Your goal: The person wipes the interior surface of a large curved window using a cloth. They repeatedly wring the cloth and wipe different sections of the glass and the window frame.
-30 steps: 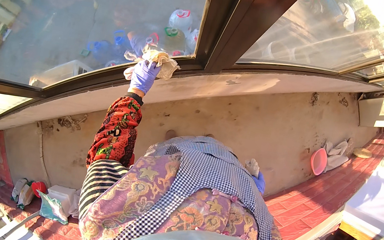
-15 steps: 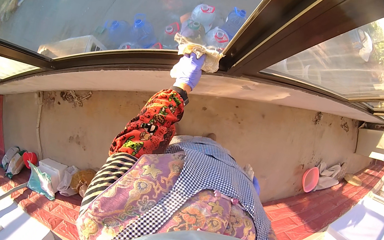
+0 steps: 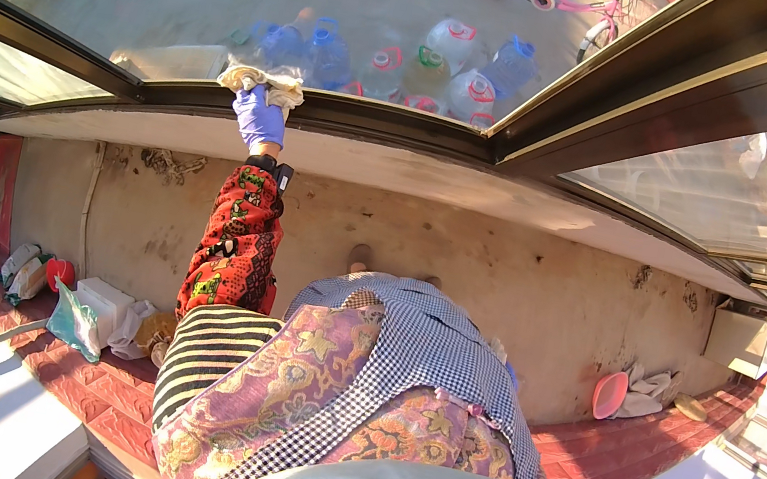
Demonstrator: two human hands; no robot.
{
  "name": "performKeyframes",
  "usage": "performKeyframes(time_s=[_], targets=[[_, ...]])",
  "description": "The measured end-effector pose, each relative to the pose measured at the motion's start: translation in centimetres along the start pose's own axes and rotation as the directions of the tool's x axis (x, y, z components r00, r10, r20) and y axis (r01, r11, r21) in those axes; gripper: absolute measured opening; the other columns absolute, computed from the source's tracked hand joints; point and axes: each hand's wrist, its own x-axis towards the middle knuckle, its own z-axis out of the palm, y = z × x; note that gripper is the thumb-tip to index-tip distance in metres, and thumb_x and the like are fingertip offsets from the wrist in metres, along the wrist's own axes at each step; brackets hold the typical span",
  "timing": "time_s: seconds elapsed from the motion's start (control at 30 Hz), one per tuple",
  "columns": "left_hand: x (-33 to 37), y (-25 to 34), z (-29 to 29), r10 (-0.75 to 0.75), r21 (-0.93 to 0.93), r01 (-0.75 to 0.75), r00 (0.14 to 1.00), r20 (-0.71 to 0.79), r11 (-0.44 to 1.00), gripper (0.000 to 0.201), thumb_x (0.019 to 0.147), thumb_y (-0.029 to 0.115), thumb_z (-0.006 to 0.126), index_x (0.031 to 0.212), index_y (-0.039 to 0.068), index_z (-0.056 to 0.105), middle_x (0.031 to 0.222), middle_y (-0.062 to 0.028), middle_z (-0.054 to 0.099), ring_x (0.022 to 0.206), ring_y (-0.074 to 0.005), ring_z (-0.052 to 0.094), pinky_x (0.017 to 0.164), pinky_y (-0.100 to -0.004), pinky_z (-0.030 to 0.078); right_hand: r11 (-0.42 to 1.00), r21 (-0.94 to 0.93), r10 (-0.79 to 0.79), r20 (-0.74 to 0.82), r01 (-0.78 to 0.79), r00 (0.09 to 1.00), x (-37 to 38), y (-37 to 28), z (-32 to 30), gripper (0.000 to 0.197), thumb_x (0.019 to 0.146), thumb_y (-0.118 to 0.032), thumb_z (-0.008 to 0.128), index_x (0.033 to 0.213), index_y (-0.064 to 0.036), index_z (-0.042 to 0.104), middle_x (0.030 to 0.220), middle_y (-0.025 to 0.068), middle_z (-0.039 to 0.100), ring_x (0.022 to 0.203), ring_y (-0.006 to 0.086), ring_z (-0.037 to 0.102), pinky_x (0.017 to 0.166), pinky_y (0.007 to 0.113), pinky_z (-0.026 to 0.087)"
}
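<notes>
Cloth (image 3: 268,83) | long axis sideways | left hand (image 3: 260,121): fingers (image 3: 249,100) grasping it | right hand (image 3: 511,374): cannot tell

My left hand (image 3: 260,117) and the cloth (image 3: 263,80) sit farther left along the bottom rail (image 3: 382,125), away from the corner post (image 3: 629,103); more pink bicycle (image 3: 543,0) shows.

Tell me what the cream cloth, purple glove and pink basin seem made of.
Cream cloth: matte fabric, perhaps cotton, judging by its soft crumpled folds. Purple glove: thin, smooth rubber, possibly nitrile or latex; it hugs the left hand closely. Pink basin: probably smooth plastic, given its even colour.
</notes>
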Motion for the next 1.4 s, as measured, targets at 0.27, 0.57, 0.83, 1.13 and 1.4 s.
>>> performKeyframes(time_s=[0.27,0.57,0.83,1.13,1.4], targets=[[0.8,4.6,2.3,-0.674,-0.639,0.556,0.734,0.078,0.532,0.071,0.077,0.019,0.08,0.136,-0.004,0.046,0.128,-0.0225,0.055,0.118,-0.0342,0.057,0.102,-0.0418,0.047,0.993,-0.111,-0.031,0.048,0.036,0.998,0.6,-3.9,1.8,0.042,0.079,-0.02,0.074,0.118,-0.0081,0.069,0.105,0.013,0.073,0.097,0.0245,0.068,0.084,0.037,0.052],[-2.5,21.1,-4.0,-0.232,-0.93,0.138,0.971,0.059,0.341,0.05,0.077,0.0,0.066,0.123,0.005,0.046,0.112,-0.0117,0.049,0.102,-0.0267,0.05,0.093,-0.0416,0.044,0.981,-0.187,-0.027,0.088,0.043,0.996,1.6,-5.2,1.7,0.042,0.079,-0.023,0.074,0.118,-0.0094,0.069,0.107,0.0135,0.073,0.099,0.0265,0.068,0.086,0.039,0.052],[16.8,16.4,-18.0,0.056,-0.389,-0.433,0.723,-0.688,0.813,0.047,0.07,0.005,0.069,0.117,0.007,0.067,0.122,-0.0158,0.052,0.112,-0.0333,0.051,0.1,-0.0411,0.043,0.973,-0.223,-0.032,0.117,0.058,0.993,2.2,-6.4,1.7,0.043,0.079,-0.025,0.074,0.119,-0.0105,0.069,0.108,0.0139,0.072,0.101,0.0282,0.068,0.087,0.04,0.052],[10.6,8.4,-6.7,-0.413,-0.625,-0.017,0.737,-0.535,0.78,0.038,0.091,0.017,0.061,0.123,-0.002,0.054,0.122,-0.0215,0.051,0.116,-0.0373,0.048,0.101,-0.0458,0.038,0.969,-0.235,-0.048,0.118,0.074,0.992,2.9,-6.9,2.3,0.044,0.079,-0.028,0.074,0.119,-0.0118,0.069,0.11,0.0144,0.072,0.103,0.0302,0.067,0.088,0.041,0.052],[5.2,10.8,-3.3,-0.558,-0.816,0.228,0.819,-0.134,0.531,0.053,0.086,0.006,0.066,0.132,-0.007,0.043,0.128,-0.0195,0.049,0.12,-0.0296,0.05,0.104,-0.041,0.04,0.956,-0.286,-0.042,0.073,0.061,0.996,1.7,-6.8,1.7,0.044,0.079,-0.03,0.073,0.119,-0.0129,0.069,0.112,0.0149,0.072,0.105,0.032,0.067,0.09,0.042,0.051]])
